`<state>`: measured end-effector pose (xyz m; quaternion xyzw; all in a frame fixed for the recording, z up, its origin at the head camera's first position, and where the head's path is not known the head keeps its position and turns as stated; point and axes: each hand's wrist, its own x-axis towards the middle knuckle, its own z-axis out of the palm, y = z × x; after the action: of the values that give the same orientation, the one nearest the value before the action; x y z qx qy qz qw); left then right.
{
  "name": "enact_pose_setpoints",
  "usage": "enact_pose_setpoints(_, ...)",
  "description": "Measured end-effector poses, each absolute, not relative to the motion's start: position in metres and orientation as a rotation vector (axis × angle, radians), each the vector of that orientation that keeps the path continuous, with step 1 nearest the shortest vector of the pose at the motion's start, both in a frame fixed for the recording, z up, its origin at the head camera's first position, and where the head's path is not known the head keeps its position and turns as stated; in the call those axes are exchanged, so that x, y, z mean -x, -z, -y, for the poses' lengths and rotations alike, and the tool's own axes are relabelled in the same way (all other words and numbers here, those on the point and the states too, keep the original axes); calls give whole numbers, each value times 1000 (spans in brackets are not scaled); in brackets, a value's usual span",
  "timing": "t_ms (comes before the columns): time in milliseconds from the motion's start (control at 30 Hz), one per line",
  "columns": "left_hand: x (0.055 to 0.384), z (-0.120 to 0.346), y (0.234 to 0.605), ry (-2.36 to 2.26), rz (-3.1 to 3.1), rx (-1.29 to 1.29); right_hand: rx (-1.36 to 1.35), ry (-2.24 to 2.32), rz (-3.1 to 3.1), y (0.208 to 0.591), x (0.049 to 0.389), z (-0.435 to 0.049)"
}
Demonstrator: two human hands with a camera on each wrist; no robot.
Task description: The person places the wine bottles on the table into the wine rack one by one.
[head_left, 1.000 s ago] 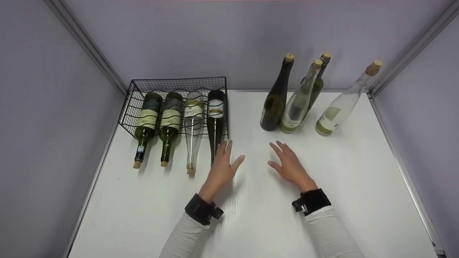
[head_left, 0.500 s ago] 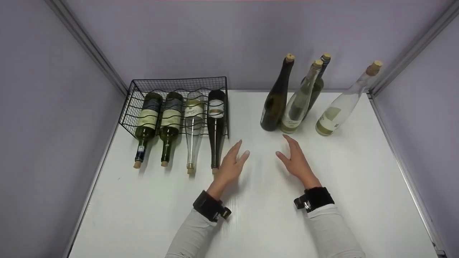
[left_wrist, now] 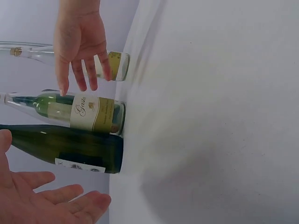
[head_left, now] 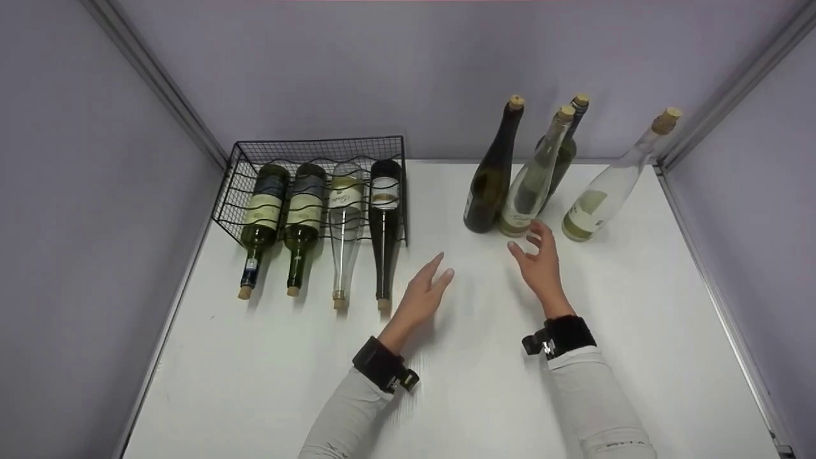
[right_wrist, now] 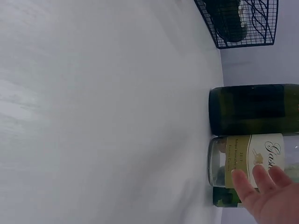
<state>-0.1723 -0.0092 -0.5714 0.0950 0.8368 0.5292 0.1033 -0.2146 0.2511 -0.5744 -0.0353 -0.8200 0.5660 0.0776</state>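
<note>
My right hand (head_left: 540, 262) is above the table just in front of a clear corked wine bottle (head_left: 526, 191), fingers loosely bent and thumb apart, holding nothing. In the right wrist view its fingertips overlap that bottle's cream and gold label (right_wrist: 254, 158); whether they touch cannot be told. My left hand (head_left: 423, 294) hovers over the mid-table with thumb and fingers spread, nothing in it. Beside the clear bottle stands a dark corked bottle (head_left: 492, 185), and a green bottle (head_left: 564, 156) is partly hidden behind it. Another clear bottle (head_left: 599, 197) stands apart to the right.
At the back left, a black wire rack (head_left: 220, 201) holds several bottles lying with corked necks toward me, among them a dark one (head_left: 384, 248) close to my left hand. Grey-lilac walls (head_left: 440, 70) border the white table (head_left: 255, 382) at the back and sides.
My right hand has moved forward and right, up to the clear bottle, its fingers bending more. My left hand has drifted right, away from the rack's dark bottle. The bottles stay in place.
</note>
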Motion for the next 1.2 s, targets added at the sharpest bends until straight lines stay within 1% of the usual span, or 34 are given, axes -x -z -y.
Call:
enact_pose_setpoints(133, 174, 7, 571, -1558, -2460, -303, 155, -1676, 2318, 569, 225, -253)
enact_pose_setpoints(333, 176, 3, 571, -1604, -2426, -313, 202, -1666, 2279, 562, 238, -256)
enact_pose_setpoints(733, 181, 0, 572, -1614, -2392, -283, 192, -1642, 2306, 548, 258, -262)
enact_pose_setpoints(1200, 180, -1, 572, -1609, -2375, -287, 207, -1585, 2337, 547, 273, -263)
